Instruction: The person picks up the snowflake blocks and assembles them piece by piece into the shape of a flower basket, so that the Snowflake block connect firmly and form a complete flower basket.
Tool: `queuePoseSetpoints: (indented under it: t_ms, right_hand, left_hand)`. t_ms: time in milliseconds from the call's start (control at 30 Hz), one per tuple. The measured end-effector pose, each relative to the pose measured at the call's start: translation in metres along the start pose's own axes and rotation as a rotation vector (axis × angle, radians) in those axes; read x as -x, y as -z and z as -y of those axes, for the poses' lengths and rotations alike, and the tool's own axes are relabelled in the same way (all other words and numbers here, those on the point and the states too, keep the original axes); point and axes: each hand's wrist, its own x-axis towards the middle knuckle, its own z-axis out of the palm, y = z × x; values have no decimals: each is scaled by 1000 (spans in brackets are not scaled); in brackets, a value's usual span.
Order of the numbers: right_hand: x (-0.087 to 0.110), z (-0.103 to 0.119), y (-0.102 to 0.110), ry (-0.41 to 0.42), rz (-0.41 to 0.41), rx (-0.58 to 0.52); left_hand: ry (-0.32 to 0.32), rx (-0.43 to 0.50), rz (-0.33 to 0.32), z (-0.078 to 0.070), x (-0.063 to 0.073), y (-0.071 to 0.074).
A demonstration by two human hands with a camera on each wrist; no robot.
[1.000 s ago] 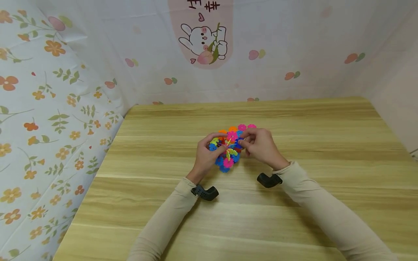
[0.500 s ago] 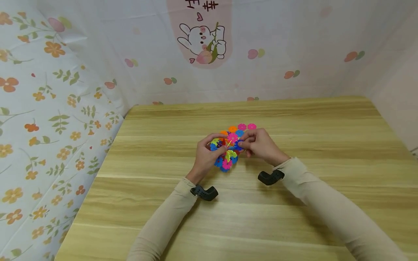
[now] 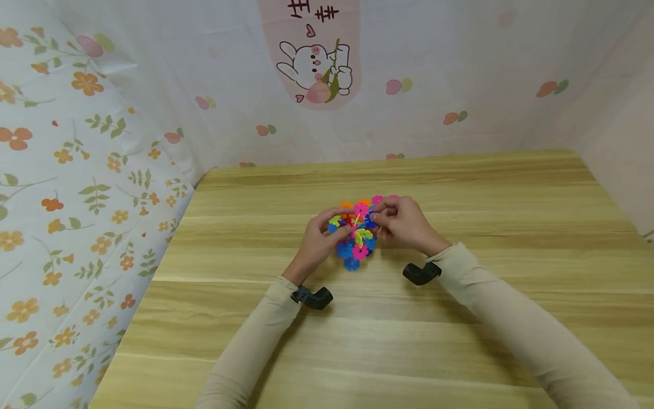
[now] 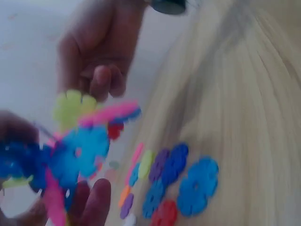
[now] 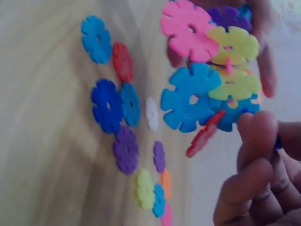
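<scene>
A cluster of interlocked flower-shaped plastic discs [image 5: 183, 110], in pink, yellow-green, blue, purple and red, is raised over the table. My left hand [image 3: 315, 241] grips it from the left, thumb in front; some discs hide the other fingers. From the right, my right hand [image 3: 411, 224] pinches a dark blue disc [image 3: 370, 219] between thumb and index finger against the cluster's right side. Whether that disc's slot has joined the cluster, I cannot tell. In the right wrist view, the fingertips [image 5: 258, 129] cover most of the dark blue disc.
Several loose discs lie on the wooden table [image 3: 460, 341] beneath and behind the cluster, among them a blue one [image 4: 198, 186], a purple one [image 5: 126, 153] and a white one [image 5: 151, 117]. A printed cloth [image 3: 434, 45] hangs behind the table, a floral one [image 3: 97, 199] at its left.
The cluster dips slightly, then rises and tilts a little between both hands. My left forearm has shifted slightly left. The right hand still pinches the dark blue disc.
</scene>
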Motion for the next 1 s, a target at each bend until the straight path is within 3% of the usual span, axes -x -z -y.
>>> queuePoseSetpoints:
  t_ms: [100,233,333,500,667,733,867,1000]
  right_hand:
    - [-2,2,5,26,11,62]
    - [-4,7,10,35,38,124]
    - [-7,11,11,47,70,141]
    - [-8,20,11,50,112,100]
    - [-8,4,15,-16,84,23]
    - [-12,-13,15,-1,66,116]
    - [-17,-25,13,42,59,416]
    - [-23,-32,9,82,114,623]
  left_hand:
    - [8,-71,77,2,1,4]
    - [10,-74,175,14,-4,7]
    - [31,-66,206,24,-7,9]
    - [75,10,200,30,-6,12]
    - [124,94,157,30,-1,20]
    - [132,127,143,29,0,24]
    - [132,188,126,27,0,29]
    - [131,205,127,26,-3,25]
